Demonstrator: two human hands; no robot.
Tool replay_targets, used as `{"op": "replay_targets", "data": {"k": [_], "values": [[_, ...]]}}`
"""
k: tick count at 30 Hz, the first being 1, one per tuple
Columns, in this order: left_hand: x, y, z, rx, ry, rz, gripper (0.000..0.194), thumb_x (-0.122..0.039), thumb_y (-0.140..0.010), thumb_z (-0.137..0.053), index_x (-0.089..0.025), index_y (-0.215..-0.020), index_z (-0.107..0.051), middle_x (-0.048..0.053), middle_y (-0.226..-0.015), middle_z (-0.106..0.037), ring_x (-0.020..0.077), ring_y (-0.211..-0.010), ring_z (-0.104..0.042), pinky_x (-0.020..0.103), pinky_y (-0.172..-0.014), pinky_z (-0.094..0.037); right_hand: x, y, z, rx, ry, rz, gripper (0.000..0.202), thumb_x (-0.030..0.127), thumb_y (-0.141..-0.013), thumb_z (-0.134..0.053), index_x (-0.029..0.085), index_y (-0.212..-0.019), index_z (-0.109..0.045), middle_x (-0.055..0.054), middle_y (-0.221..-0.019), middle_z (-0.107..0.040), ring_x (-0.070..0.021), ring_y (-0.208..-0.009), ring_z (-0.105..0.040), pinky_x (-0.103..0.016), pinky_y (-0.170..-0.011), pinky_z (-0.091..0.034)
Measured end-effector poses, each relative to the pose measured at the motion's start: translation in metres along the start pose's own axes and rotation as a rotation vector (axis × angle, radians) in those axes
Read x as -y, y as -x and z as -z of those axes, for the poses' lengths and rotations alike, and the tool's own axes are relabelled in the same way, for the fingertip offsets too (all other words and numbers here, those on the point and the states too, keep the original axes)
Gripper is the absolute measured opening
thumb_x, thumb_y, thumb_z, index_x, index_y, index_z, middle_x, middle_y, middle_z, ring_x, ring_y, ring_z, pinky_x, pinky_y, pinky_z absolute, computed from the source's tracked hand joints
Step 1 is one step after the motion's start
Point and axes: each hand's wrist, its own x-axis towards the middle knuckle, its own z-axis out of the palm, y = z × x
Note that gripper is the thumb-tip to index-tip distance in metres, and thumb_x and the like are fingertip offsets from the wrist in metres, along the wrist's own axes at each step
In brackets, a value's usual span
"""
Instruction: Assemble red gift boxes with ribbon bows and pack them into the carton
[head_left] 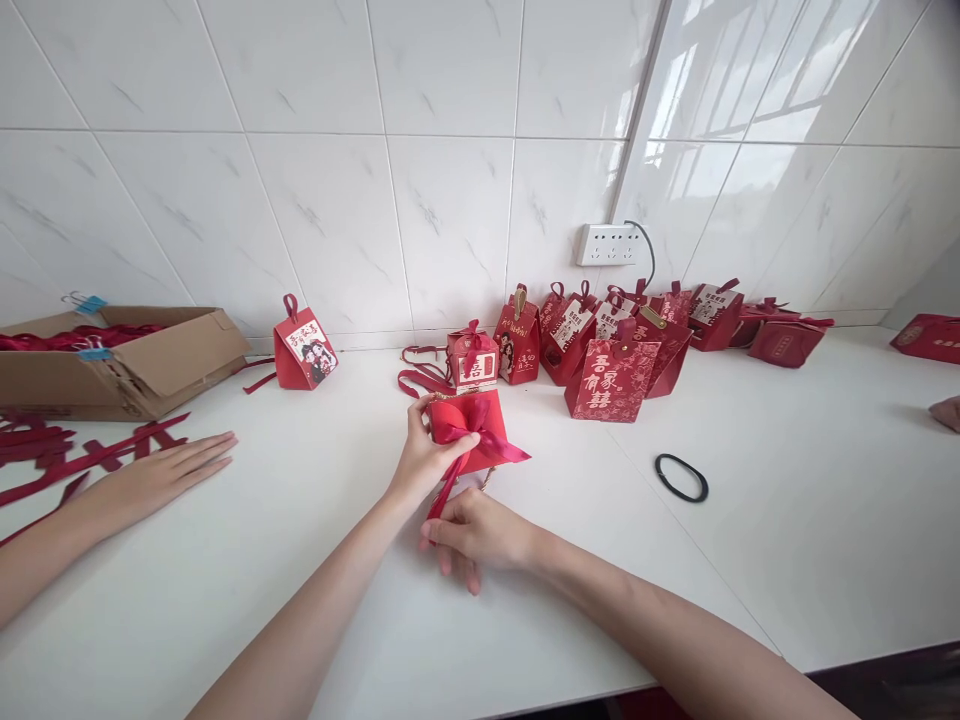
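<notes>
A red gift box [495, 415] with a glossy dark-pink ribbon bow [491, 440] on top lies on the white table in front of me. My left hand [431, 445] holds the box at its left side, its thumb pressed on the bow. Below the box, my right hand [469, 535] pinches a hanging ribbon tail [447, 492] between thumb and fingers. A gold chain shows at the box's edges, partly hidden by my hands. Just behind stands a small red box with a white front [477, 368], red ribbon beside it.
Several red gift boxes [611, 380] stand along the tiled wall, another [304, 350] farther left. A cardboard box [176, 350] of ribbons is at left, near another person's hand [169, 475]. A black ring [681, 478] lies right; fingers [946, 412] show at the right edge.
</notes>
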Motion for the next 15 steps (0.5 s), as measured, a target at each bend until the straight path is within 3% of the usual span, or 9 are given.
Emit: {"op": "replay_targets", "data": {"k": [3,6,7,11,13,15], "values": [[0.001,-0.002,0.001,0.018,0.012,0.006,0.071,-0.034,-0.059,-0.078,-0.025,-0.118,-0.038,0.005,-0.109,-0.056,0.0211,-0.103,-0.058,0.035,-0.087,-0.048,0.010,0.009,0.007,0.079,0.098,-0.053,0.041,0.052,-0.082,-0.056,0.014,-0.068,-0.057,0.003,-0.063,-0.061,-0.0027,-0.034,-0.048,-0.018,-0.041,-0.043],[0.001,-0.002,0.003,0.042,0.028,0.027,0.075,-0.036,-0.059,-0.079,-0.026,-0.119,-0.035,0.006,-0.112,-0.056,0.0221,-0.107,-0.057,0.035,-0.088,-0.048,0.025,0.032,0.031,0.132,0.235,-0.102,0.049,0.062,-0.076,-0.057,0.015,-0.068,-0.057,0.002,-0.061,-0.058,-0.0047,-0.034,-0.047,-0.019,-0.036,-0.039],[0.001,-0.001,0.003,0.047,0.030,0.035,0.076,-0.036,-0.058,-0.079,-0.026,-0.119,-0.035,0.006,-0.113,-0.056,0.0224,-0.107,-0.057,0.036,-0.088,-0.048,0.030,0.040,0.042,0.060,0.269,-0.094,0.050,0.064,-0.075,-0.056,0.015,-0.070,-0.058,0.002,-0.059,-0.055,-0.0052,-0.035,-0.045,-0.020,-0.034,-0.036],[0.001,0.000,0.003,0.077,0.036,0.054,0.079,-0.036,-0.059,-0.079,-0.028,-0.122,-0.033,0.006,-0.116,-0.056,0.0234,-0.109,-0.057,0.036,-0.088,-0.048,0.038,0.060,0.081,-0.508,0.420,0.013,0.049,0.063,-0.074,-0.058,0.016,-0.064,-0.053,0.004,-0.056,-0.045,-0.0049,-0.042,-0.038,-0.021,-0.039,-0.029],[0.001,0.000,0.003,0.085,0.036,0.056,0.080,-0.037,-0.059,-0.079,-0.030,-0.123,-0.033,0.006,-0.118,-0.055,0.0232,-0.111,-0.056,0.035,-0.087,-0.049,0.035,0.059,0.089,-0.563,0.466,0.030,0.044,0.059,-0.073,-0.062,0.016,-0.068,-0.053,0.003,-0.062,-0.049,-0.0050,-0.044,-0.039,-0.021,-0.042,-0.030],[0.001,0.000,0.003,0.083,0.037,0.065,0.080,-0.038,-0.059,-0.080,-0.030,-0.123,-0.033,0.006,-0.118,-0.055,0.0226,-0.110,-0.056,0.034,-0.086,-0.050,0.030,0.055,0.090,-0.477,0.450,0.029,0.039,0.055,-0.074,-0.062,0.017,-0.070,-0.053,0.003,-0.066,-0.052,-0.0044,-0.041,-0.041,-0.022,-0.041,-0.032]]}}
